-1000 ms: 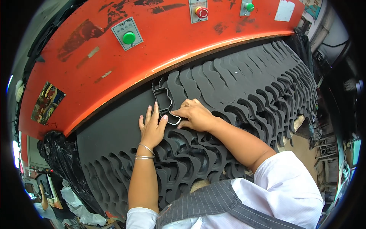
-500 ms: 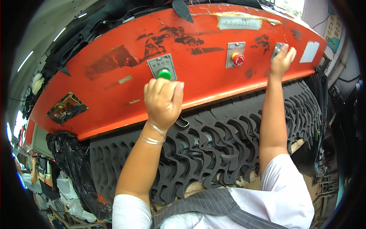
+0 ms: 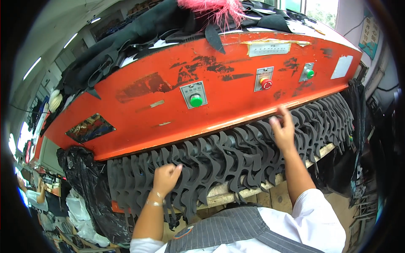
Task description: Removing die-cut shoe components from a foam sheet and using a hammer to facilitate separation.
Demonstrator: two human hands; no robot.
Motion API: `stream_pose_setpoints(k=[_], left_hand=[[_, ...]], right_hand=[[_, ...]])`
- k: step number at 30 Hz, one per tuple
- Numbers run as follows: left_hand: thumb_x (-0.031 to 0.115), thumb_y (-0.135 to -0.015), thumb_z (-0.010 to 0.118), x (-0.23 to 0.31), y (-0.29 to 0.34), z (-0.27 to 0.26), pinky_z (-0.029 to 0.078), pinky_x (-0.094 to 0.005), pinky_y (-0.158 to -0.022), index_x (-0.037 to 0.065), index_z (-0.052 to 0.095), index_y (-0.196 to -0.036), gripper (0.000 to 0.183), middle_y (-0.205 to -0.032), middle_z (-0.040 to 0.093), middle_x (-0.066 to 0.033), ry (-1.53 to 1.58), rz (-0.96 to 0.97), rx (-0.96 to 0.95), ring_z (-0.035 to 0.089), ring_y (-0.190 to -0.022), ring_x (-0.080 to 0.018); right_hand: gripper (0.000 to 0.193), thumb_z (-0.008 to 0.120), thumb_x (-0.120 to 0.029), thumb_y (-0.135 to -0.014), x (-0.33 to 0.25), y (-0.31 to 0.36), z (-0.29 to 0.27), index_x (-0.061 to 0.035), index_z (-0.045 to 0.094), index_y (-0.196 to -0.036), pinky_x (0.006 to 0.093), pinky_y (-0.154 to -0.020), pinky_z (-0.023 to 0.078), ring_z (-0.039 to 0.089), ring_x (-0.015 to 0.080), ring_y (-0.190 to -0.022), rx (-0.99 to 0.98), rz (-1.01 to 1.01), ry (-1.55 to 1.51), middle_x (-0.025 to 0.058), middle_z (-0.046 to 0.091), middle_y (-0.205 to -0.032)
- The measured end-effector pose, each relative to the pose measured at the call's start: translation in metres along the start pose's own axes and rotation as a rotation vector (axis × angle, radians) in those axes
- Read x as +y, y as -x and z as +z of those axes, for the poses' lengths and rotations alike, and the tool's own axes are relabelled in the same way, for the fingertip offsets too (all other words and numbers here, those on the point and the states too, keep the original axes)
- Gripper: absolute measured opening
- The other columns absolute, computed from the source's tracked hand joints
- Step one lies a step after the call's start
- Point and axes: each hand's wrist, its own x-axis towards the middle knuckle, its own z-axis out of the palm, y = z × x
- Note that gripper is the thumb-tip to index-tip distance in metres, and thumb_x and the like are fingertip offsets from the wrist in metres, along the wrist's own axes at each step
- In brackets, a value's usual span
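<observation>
A dark grey sheet (image 3: 219, 184), cut into rows of wavy strips and openings, hangs out below the orange machine beam (image 3: 143, 122). Over its left part is my left hand (image 3: 166, 178), curled into a fist with the thumb up; I see nothing in it. My right hand (image 3: 284, 130) is over the sheet's right part, close under the beam's lower edge, thumb and forefinger apart and nothing held. On the beam are a green button (image 3: 196, 100) at left centre, a red stop button (image 3: 265, 83) and a second green button (image 3: 310, 74) at right.
Black plastic (image 3: 82, 181) hangs at the machine's left end, and more black plastic (image 3: 357, 114) at its right. Dark scraps (image 3: 139, 36) and pink fibres (image 3: 215, 10) lie on top. A wooden edge (image 3: 223, 196) runs under the sheet. Another person (image 3: 36, 198) is far left.
Both my hands have left the two green buttons and come down over the sheet. The right hand has also moved left. The view has tilted up, showing more of the machine's top.
</observation>
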Motion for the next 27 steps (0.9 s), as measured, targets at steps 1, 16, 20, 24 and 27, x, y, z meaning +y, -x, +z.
stream_pose_setpoints(k=[1,16,20,24,27], left_hand=[[0.028,-0.085,0.067,-0.010,0.026,-0.005,0.034,-0.0359,-0.046,-0.002,0.047,-0.058,0.046,-0.051,0.040,-0.0170,0.048,-0.075,-0.010,0.034,-0.045,-0.0199],[0.025,-0.059,0.083,-0.012,0.175,0.010,0.038,-0.0416,-0.088,0.009,0.064,-0.092,0.042,-0.089,0.055,-0.0119,-0.677,0.213,-0.115,0.055,-0.092,-0.0307],[0.030,-0.057,0.085,-0.014,0.189,0.008,0.036,-0.0402,-0.089,0.009,0.063,-0.101,0.054,-0.091,0.055,-0.0107,-0.637,0.192,-0.101,0.055,-0.094,-0.0292],[0.031,-0.057,0.086,-0.014,0.191,0.018,0.035,-0.0389,-0.092,0.007,0.060,-0.107,0.061,-0.096,0.056,-0.0112,-0.647,0.206,-0.042,0.055,-0.097,-0.0281],[0.030,-0.058,0.086,-0.024,0.192,0.019,0.035,-0.0382,-0.092,0.007,0.059,-0.110,0.064,-0.098,0.056,-0.0115,-0.672,0.160,-0.001,0.055,-0.098,-0.0285]], right_hand=[[0.048,0.070,-0.019,-0.082,-0.015,0.019,0.008,-0.0033,0.054,-0.124,0.0335,-0.083,0.048,0.057,0.0232,-0.105,-0.088,-0.081,-0.044,0.0130,0.057,-0.120],[0.056,0.077,-0.028,-0.071,-0.175,0.221,0.083,-0.0016,0.048,-0.110,0.0394,-0.082,0.051,0.059,0.0312,-0.103,-1.152,-0.172,0.644,0.0154,0.062,-0.102],[0.056,0.081,-0.033,-0.065,-0.156,0.253,0.071,-0.0052,0.054,-0.105,0.0358,-0.084,0.050,0.054,0.0247,-0.106,-0.941,-0.307,0.773,0.0091,0.056,-0.105],[0.062,0.085,-0.037,-0.057,-0.143,0.265,0.071,-0.0085,0.055,-0.103,0.0360,-0.086,0.047,0.055,0.0256,-0.106,-0.822,-0.303,0.786,0.0079,0.056,-0.104],[0.059,0.086,-0.035,-0.058,-0.147,0.268,0.079,-0.0084,0.056,-0.102,0.0370,-0.089,0.045,0.053,0.0258,-0.106,-0.805,-0.285,0.780,0.0083,0.056,-0.104]])
